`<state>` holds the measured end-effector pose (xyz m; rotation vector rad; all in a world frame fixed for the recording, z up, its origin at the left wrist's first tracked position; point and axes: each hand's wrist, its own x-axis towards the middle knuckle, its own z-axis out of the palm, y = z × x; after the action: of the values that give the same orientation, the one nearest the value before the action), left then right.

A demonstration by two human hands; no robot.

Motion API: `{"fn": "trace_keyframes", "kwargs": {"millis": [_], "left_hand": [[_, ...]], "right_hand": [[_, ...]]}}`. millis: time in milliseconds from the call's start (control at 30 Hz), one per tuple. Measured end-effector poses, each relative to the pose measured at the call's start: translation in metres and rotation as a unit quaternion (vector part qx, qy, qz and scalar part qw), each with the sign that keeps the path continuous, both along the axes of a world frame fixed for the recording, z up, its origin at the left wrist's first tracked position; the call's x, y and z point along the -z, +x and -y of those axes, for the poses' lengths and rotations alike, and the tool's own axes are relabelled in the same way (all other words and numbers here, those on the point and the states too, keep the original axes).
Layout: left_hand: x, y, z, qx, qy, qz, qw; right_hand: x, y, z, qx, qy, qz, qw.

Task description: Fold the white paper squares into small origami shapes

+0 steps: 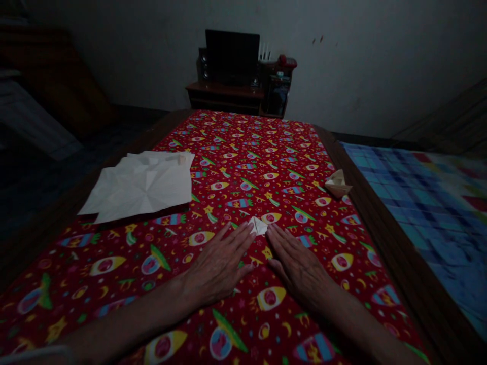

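Observation:
A small folded piece of white paper [259, 226] lies flat on the red patterned cloth, with a crease line across it. My left hand [222, 261] rests flat at its left side, fingertips on or against the paper's edge. On the other side my right hand [299, 263] lies flat too, its fingertips touching or very near the right corner. Both hands have their fingers stretched out and grip nothing. A stack of creased white paper sheets [148, 185] is spread to the left. Near the right edge sits a folded paper boat [338, 184].
The red cloth [243, 152] with rockets and planets covers a long wooden bench or table. At its far end stand a dark monitor [233, 57] and speakers on a brown desk [224, 91]. A blue checked cover [426, 223] lies beyond the right edge.

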<state>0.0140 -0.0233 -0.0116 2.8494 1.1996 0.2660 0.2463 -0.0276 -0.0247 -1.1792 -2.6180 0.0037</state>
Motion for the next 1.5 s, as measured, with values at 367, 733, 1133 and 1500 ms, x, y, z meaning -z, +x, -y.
{"fn": "trace_keyframes", "kwargs": {"millis": [367, 733, 1133, 1500], "left_hand": [[0.003, -0.027, 0.01, -0.033, 0.032, -0.011, 0.999], [0.0, 0.004, -0.013, 0.006, 0.03, 0.026, 0.999], [0.003, -0.017, -0.022, -0.02, 0.01, 0.161, 0.987], [0.001, -0.004, -0.029, -0.083, -0.03, 0.218, 0.972]], "right_hand": [[-0.002, -0.003, 0.0, 0.016, 0.038, -0.001, 0.999], [-0.008, -0.028, -0.009, -0.001, 0.07, -0.007, 0.998], [-0.02, -0.028, -0.032, 0.004, 0.064, 0.07, 0.995], [-0.03, -0.03, -0.047, -0.003, 0.044, 0.065, 0.997]]}}
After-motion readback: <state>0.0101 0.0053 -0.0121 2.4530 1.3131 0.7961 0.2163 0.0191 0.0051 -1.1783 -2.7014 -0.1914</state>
